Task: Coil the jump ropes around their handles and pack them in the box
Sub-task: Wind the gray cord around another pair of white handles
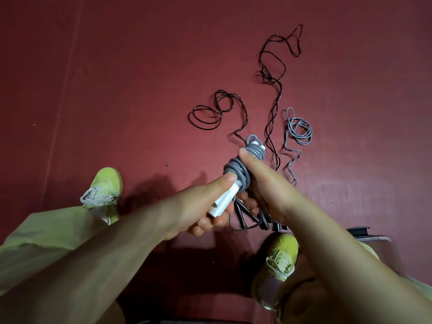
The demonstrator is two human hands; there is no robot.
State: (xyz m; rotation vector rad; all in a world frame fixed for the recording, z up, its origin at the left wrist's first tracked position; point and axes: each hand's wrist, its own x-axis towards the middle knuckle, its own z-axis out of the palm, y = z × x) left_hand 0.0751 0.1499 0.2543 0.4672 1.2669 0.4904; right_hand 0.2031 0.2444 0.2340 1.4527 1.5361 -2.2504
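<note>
A grey jump rope (240, 169) is wound in thick turns around its pair of white handles (225, 199). My left hand (205, 204) grips the lower ends of the white handles. My right hand (261, 183) closes over the grey coil, thumb pressed on the upper turns. The loose rest of the grey rope (299, 132) lies on the floor to the right. Two black jump ropes lie uncoiled on the red floor: one in loops (210, 113) ahead, one trailing far back (273, 66). Their black handles (252, 220) lie under my hands.
The red floor (117, 90) stretches ahead and left. My yellow-green shoes (105, 190) (280, 258) and trouser legs flank the hands. A dark container edge (364, 232), perhaps the box, shows at lower right behind my right arm.
</note>
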